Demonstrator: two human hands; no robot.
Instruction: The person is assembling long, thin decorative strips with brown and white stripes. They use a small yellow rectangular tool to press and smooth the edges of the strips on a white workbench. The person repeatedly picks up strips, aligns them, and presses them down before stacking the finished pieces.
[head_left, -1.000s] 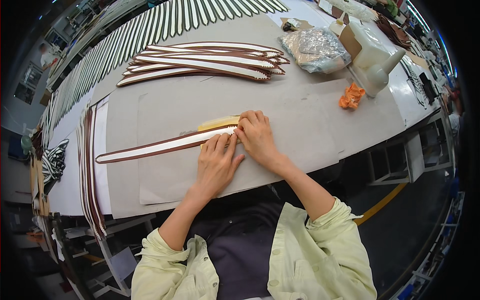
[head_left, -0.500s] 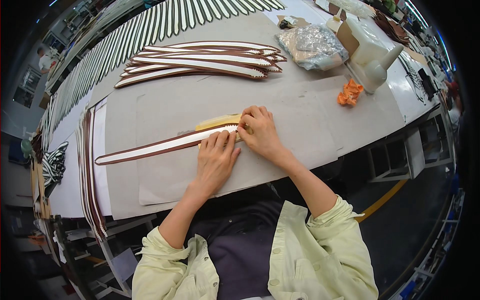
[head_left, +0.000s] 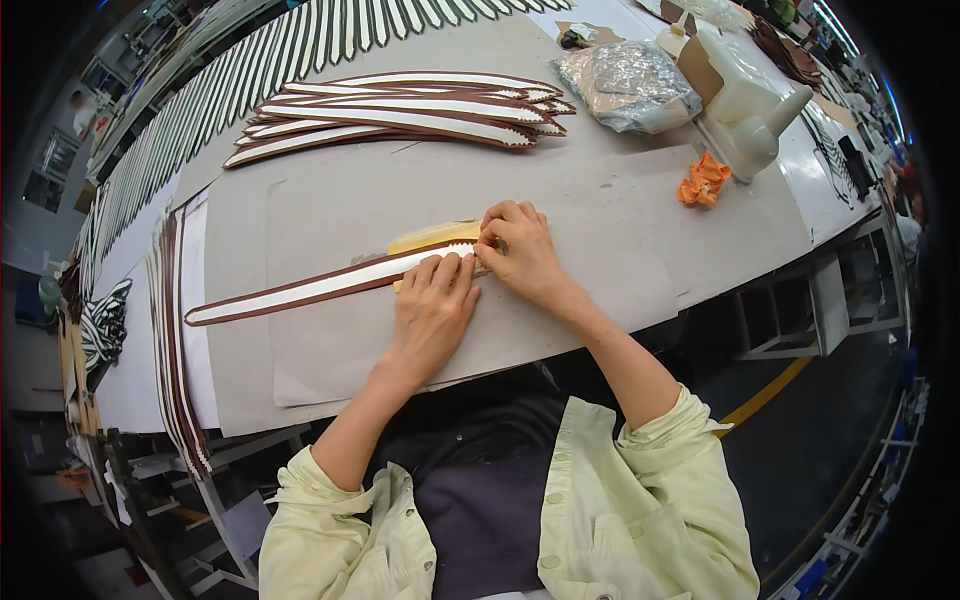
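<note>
A long brown strap with a white middle [head_left: 310, 292] lies across the grey board, its narrow tip at the left. Its jagged right end rests over a yellowish block [head_left: 435, 236]. My left hand [head_left: 435, 305] lies on the strap near that end, fingers stretched and pressing it down from the near side. My right hand [head_left: 525, 255] pinches the strap's right end between thumb and fingertips. The very tip is hidden behind those fingers.
Beyond lies a pile of similar brown-and-white straps [head_left: 400, 115]; more brown straps [head_left: 175, 340] hang over the left edge. Dark-edged white strips [head_left: 330, 40] line the back. At right are a plastic-wrapped bundle [head_left: 628, 85], a white bottle [head_left: 745, 130] and a crumpled orange piece [head_left: 704, 180].
The view has shifted slightly. Both hands stay at the strap's right end, with only small finger movements; the strap keeps its place on the block.
</note>
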